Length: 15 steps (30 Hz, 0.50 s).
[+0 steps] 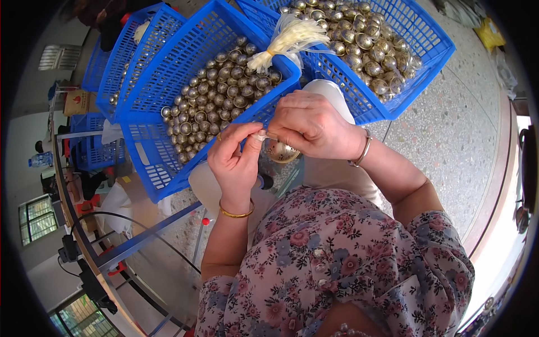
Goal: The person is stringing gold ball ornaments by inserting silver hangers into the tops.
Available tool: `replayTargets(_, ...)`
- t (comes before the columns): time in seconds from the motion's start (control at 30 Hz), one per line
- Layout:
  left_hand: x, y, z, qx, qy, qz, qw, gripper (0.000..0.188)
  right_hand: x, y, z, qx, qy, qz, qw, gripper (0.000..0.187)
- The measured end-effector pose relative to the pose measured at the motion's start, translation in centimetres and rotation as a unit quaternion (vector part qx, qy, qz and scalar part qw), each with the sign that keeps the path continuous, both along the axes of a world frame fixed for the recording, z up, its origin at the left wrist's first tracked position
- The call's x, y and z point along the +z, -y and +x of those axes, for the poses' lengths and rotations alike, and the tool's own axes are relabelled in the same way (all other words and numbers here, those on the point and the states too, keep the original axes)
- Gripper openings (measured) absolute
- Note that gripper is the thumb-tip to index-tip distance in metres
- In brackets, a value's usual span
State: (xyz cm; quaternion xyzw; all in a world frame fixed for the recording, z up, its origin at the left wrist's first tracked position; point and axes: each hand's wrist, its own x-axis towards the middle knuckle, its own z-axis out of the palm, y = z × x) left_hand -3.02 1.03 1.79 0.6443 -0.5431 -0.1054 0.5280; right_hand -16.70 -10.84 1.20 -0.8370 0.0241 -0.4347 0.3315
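Note:
Over my lap, my left hand point(233, 160) pinches a small pale strip point(260, 135) between thumb and finger. My right hand point(314, 126) is closed close beside it, its curled fingers meeting the other end of that strip. Just below the right fingers is a perforated silver-gold metal ball point(281, 151); how it joins the strip is hidden by my fingers. Ahead, a blue basket point(163, 132) holds many similar metal balls point(208, 101). Across its near right rim lies a bundle of pale translucent ribbons point(289, 42), tied with a yellow band.
A second blue basket point(435, 53) of larger balls point(365, 48) stands at the right. More blue baskets point(135, 50) are stacked at the left. A metal-framed table point(151, 233) with a black cable runs along my left side. Speckled floor point(449, 123) shows at the right.

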Motion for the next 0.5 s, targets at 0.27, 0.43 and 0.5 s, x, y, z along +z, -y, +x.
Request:
replayTargets(0.27, 0.5, -0.8, -0.8, -0.110, -0.173, 0.024, 0.978, 0.011, 0.2, 0.8, -1.1, 0.103, -0.067, 0.157, 0.980, 0.029)
replayTargets(0.43, 1.5, -0.6, -0.9, -0.158, -0.108, 0.059, 0.980, 0.013, -0.4, 1.7, -1.2, 0.134, -0.111, 0.225, 0.959, 0.057)
replayTargets(0.5, 1.3, -0.7, -0.8, -0.164, -0.032, 0.042, 0.985, 0.011, -0.6, 2.0, -1.0, 0.139, -0.105, 0.212, 0.962, 0.057)
